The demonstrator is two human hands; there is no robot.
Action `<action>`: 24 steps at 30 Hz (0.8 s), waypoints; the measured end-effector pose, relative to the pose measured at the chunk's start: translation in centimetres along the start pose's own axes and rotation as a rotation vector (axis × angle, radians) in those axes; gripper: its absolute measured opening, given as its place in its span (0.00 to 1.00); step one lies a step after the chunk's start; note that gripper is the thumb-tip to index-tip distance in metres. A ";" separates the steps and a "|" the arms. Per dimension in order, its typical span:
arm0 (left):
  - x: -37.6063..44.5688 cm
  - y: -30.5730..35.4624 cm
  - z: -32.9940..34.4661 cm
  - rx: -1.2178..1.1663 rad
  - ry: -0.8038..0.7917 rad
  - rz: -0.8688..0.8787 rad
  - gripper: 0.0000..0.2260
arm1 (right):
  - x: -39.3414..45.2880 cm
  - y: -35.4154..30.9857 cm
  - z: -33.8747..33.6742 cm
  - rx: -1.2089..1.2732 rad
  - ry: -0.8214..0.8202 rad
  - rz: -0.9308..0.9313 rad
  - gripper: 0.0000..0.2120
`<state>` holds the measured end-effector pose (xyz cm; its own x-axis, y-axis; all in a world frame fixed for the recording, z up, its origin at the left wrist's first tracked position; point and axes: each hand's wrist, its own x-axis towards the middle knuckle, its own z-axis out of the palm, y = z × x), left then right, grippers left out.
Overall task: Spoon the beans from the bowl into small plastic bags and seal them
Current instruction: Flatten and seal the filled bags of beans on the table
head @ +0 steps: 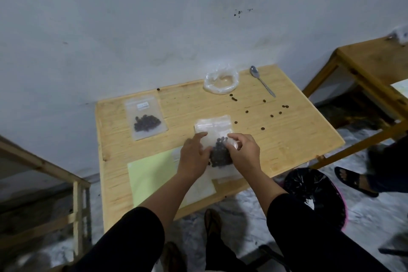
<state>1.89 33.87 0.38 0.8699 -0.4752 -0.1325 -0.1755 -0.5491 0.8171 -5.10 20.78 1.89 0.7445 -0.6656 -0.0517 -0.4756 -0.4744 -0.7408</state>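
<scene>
While both hands work at the middle of the wooden table (287, 139), a small clear bag (213, 127) holding a clump of dark beans (220, 154) lies between them. The left hand (194, 157) rests on the bag's left side with fingers mostly straight, forefinger reaching toward its top strip. The right hand (244, 152) has its fingers curled, pinching the bag's right edge. A filled bag (145, 118) lies flat to the left, well apart. Near the far edge sit a crumpled plastic wrapper (220, 81) and a spoon (261, 80), with loose beans (262, 115) scattered nearby. A pale green sheet (150, 174) lies under the left forearm.
</scene>
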 end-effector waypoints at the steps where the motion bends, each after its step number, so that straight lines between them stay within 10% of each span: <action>1: -0.2 -0.2 -0.7 -0.039 0.023 -0.014 0.18 | -0.1 -0.5 0.3 0.017 -0.022 -0.006 0.11; 11: -3.9 -6.6 -8.0 -0.292 0.131 -0.165 0.20 | -3.5 -4.5 6.2 -0.034 -0.280 -0.233 0.09; 24: -8.0 -10.8 -10.3 -0.351 0.240 -0.250 0.20 | -5.7 -1.3 9.1 -0.250 -0.214 -0.141 0.10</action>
<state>1.60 50.73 -1.61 0.9545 -0.1641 -0.2491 0.1818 -0.3417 0.9220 -4.42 30.45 -2.95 0.8794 -0.4609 -0.1193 -0.4418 -0.6965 -0.5654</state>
